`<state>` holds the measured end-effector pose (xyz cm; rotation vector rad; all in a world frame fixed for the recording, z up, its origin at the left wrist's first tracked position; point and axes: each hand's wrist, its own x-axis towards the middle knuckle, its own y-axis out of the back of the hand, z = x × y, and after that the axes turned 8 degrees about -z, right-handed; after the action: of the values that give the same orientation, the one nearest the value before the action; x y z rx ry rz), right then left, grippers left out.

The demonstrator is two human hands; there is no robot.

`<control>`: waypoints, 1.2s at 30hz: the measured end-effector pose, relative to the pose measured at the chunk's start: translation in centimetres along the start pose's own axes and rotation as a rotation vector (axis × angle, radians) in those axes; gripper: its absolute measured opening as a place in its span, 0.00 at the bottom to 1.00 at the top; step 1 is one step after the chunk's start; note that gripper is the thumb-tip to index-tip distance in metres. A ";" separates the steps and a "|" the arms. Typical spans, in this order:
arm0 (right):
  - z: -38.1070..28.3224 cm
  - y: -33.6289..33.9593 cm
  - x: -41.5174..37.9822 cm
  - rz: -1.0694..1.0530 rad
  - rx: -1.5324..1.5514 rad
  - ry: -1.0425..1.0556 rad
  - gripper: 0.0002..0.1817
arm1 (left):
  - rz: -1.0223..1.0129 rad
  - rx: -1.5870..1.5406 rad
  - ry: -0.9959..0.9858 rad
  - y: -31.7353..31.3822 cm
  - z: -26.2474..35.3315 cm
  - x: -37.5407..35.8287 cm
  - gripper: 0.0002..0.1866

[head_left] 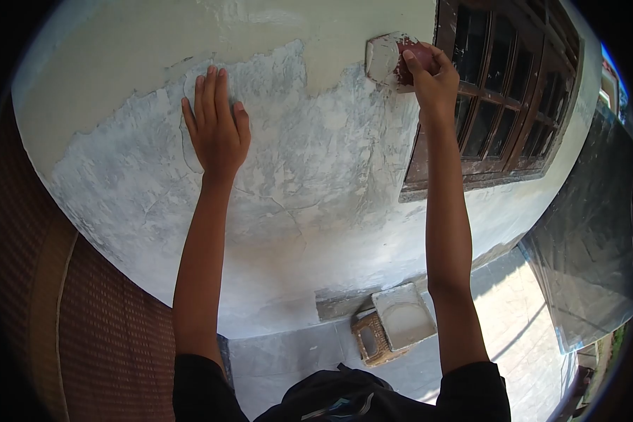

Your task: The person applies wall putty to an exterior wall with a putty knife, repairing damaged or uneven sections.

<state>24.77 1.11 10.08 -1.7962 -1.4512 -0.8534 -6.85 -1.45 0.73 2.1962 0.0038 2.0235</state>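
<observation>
My left hand (216, 133) lies flat against the wall with its fingers stretched out, holding nothing. It rests on a bare, blotchy grey-white patch of the wall (281, 148), just below the ragged edge of the cream coating (274, 28). Up at the right, my right hand (435, 76) pinches a flat, dark-red scraper (387, 62), its thumb on the near face. Pale, flaking plaster cakes much of the scraper. It is held at the wall surface, close to the window frame; whether its edge touches the wall is hard to tell.
A brown wooden window (496, 91) with glass panes is at the right. Below, a pale square container (404, 316) sits on a woven stool (370, 341) on the tiled floor (281, 352). Woven panels (119, 316) stand at the left, a dark sheet (584, 225) hangs at the right.
</observation>
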 end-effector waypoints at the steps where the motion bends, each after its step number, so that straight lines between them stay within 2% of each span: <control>1: -0.2 -0.2 -0.2 -0.006 0.008 0.030 0.19 | 0.003 0.001 0.002 0.0 0.1 0.1 0.28; 4: -1.1 -2.9 -1.4 -0.098 0.105 0.048 0.17 | 0.004 0.005 -0.006 -0.1 0.0 0.1 0.28; 9: -0.6 -5.4 -1.0 -0.133 -0.095 0.113 0.19 | 0.008 0.003 -0.021 0.1 0.0 0.2 0.27; 13: 0.7 -0.7 0.1 -0.066 -0.131 0.059 0.19 | 0.016 -0.003 -0.029 0.0 -0.2 0.1 0.28; 15: 1.0 1.2 0.4 0.028 -0.038 0.023 0.19 | 0.021 0.004 -0.025 -0.1 -0.1 0.1 0.28; 18: 0.4 1.1 0.0 -0.008 0.083 0.081 0.19 | 0.022 0.010 -0.025 -0.1 -0.1 0.1 0.28; 20: -1.1 -1.1 -1.2 -0.042 0.093 0.050 0.20 | 0.016 0.009 -0.031 -0.1 0.0 0.1 0.28; 22: -1.5 -3.1 -1.8 -0.172 0.087 0.028 0.21 | 0.022 0.008 -0.032 0.0 0.0 0.1 0.28; 25: 0.3 -4.2 -1.3 -0.126 -0.094 0.068 0.17 | 0.019 0.006 -0.031 0.0 -0.1 0.1 0.27; 28: 0.8 -1.2 -0.6 -0.029 -0.097 0.044 0.16 | 0.008 0.006 -0.030 0.0 -0.2 0.1 0.27; 32: 1.4 2.8 -0.3 0.072 0.023 -0.017 0.18 | 0.002 0.013 -0.016 0.0 0.0 0.0 0.28; 36: 0.9 2.0 -0.6 0.000 0.119 0.054 0.19 | 0.012 0.021 -0.025 0.0 0.0 0.1 0.27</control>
<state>26.72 1.23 8.85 -1.6733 -1.4366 -0.7930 -6.83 -1.42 0.80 2.2392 0.0098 2.0115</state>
